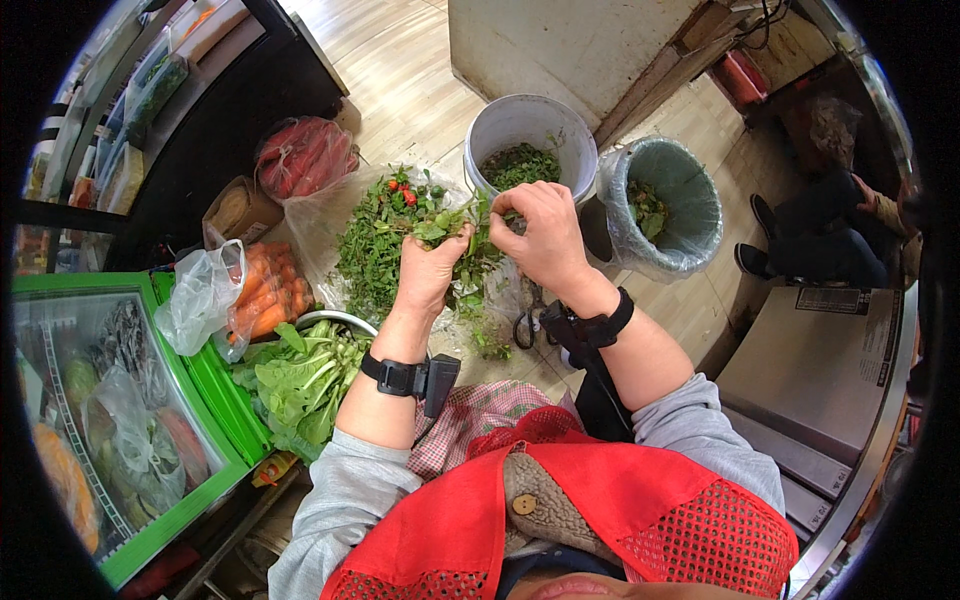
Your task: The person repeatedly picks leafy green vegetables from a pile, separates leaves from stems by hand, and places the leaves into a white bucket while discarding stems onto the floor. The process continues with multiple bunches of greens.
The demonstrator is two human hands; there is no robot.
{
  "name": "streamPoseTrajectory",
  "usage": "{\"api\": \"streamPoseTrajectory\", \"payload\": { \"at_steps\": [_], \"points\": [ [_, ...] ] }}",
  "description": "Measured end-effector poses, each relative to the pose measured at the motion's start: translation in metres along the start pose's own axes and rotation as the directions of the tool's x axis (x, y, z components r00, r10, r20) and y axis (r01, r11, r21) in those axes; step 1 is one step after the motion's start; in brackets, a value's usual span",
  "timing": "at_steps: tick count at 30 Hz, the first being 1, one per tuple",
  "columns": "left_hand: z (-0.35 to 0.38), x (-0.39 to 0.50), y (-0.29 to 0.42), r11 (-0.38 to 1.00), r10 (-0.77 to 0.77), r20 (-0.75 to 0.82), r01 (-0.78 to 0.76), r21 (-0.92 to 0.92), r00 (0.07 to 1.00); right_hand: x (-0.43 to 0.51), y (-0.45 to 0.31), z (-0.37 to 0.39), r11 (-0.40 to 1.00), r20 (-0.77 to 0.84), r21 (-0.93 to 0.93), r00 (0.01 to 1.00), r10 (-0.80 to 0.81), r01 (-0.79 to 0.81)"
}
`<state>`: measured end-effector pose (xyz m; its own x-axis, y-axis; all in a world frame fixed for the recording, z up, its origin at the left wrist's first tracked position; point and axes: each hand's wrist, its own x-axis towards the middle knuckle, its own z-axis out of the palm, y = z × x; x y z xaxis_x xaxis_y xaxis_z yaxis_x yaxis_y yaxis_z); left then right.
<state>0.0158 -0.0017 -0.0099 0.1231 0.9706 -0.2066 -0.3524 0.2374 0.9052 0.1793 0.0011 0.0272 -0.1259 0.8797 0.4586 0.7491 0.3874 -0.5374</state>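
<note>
My left hand (431, 270) grips a bunch of leafy green herb sprigs (442, 225) between thumb and fingers. To its right my right hand (536, 232) has thumb and forefinger pinched together near the sprigs; whether something thin is between them I cannot tell. Beneath and left of my left hand spreads a heap of green herbs (367, 251) on a plastic sheet, with red peppers (405, 193) on top. Just beyond my right hand, a white bucket (480, 135) holds picked leaves (525, 165). Right of it stands a bin lined with clear plastic (686, 202), with leafy scraps inside.
At left are bagged carrots (266, 289), a red bag of produce (307, 157), a bowl of leafy greens (307, 382) and a green-framed chest freezer (217, 375). Black-handled scissors (523, 330) lie near my right wrist. A person's legs (817, 240) are at far right, beyond a cardboard box (817, 367).
</note>
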Motion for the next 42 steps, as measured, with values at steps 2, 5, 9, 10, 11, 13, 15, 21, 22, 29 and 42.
{"api": "streamPoseTrajectory", "payload": {
  "at_steps": [2, 5, 9, 10, 11, 13, 15, 21, 22, 29, 42],
  "points": [
    [0.0, 0.0, 0.0, 1.0, -0.011, -0.008, 0.011, 0.005, 1.0, 0.0, 0.0, 0.001, 1.0, -0.004, 0.007, 1.0, 0.002, -0.002],
    [0.0, 0.0, 0.002, 1.0, -0.027, -0.008, 0.027, -0.01, 1.0, 0.0, 0.001, 0.001, 1.0, 0.005, 0.026, 1.0, -0.001, 0.001],
    [-0.001, 0.0, 0.004, 0.99, -0.078, -0.028, 0.074, -0.117, 0.997, 0.005, 0.006, -0.003, 0.978, 0.105, 0.201, 0.994, 0.037, -0.058],
    [-0.002, 0.0, 0.005, 0.983, -0.101, -0.022, 0.097, -0.158, 0.995, 0.005, 0.007, -0.004, 0.974, 0.126, 0.218, 0.992, 0.027, -0.054],
    [-0.002, 0.0, 0.005, 0.986, -0.094, -0.026, 0.089, -0.139, 0.995, 0.005, 0.008, -0.006, 0.97, 0.152, 0.236, 0.988, 0.028, -0.064],
    [-0.002, 0.0, 0.006, 0.991, -0.071, -0.033, 0.067, -0.117, 0.997, 0.005, 0.009, -0.008, 0.961, 0.192, 0.262, 0.981, 0.038, -0.089],
    [-0.002, 0.0, 0.006, 0.99, -0.077, -0.025, 0.073, -0.122, 0.997, 0.005, 0.009, -0.009, 0.953, 0.222, 0.278, 0.974, 0.055, -0.117],
    [-0.004, 0.0, 0.004, 0.991, -0.079, -0.006, 0.078, -0.106, 0.997, 0.005, 0.007, -0.007, 0.96, 0.192, 0.274, 0.981, -0.002, -0.052],
    [-0.004, 0.0, 0.003, 0.99, -0.089, -0.008, 0.087, -0.107, 0.996, 0.005, 0.007, -0.006, 0.975, 0.16, 0.224, 0.987, -0.023, -0.014],
    [0.001, -0.002, -0.004, 0.999, -0.004, -0.004, 0.004, -0.047, 1.0, -0.002, 0.009, 0.004, 0.995, -0.022, -0.084, 0.998, -0.064, 0.062],
    [-0.001, -0.002, 0.003, 0.988, -0.056, -0.049, 0.048, -0.148, 0.997, 0.014, 0.062, -0.057, 0.969, -0.314, -0.201, 0.946, 0.077, -0.146]
  ]
}}
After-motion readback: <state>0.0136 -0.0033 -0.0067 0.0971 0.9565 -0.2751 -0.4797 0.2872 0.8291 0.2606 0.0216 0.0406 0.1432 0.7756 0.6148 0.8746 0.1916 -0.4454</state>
